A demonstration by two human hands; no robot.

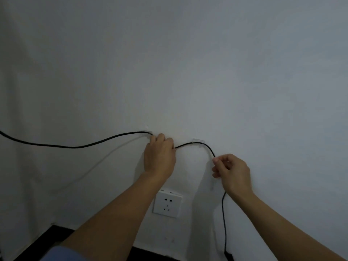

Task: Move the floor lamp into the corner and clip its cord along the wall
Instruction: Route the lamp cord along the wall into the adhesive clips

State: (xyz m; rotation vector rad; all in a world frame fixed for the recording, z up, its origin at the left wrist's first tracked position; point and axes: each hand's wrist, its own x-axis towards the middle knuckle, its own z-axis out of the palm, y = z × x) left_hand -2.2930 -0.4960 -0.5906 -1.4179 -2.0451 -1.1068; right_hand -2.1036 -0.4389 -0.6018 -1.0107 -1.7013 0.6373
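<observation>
Cord (79,146) against the wall (188,63)
Left hand (159,155) grips it beside one clip (148,132); right hand (230,171) pinches it past another clip (197,141).

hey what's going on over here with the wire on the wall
A person is fixing a black cord to a white wall. The left hand grips the cord beside one clear clip, and the right hand pinches it just past a second clip. The cord runs through that second clip, then hangs down to the right of the wall socket, which has nothing plugged in. No lamp is in view.
</observation>
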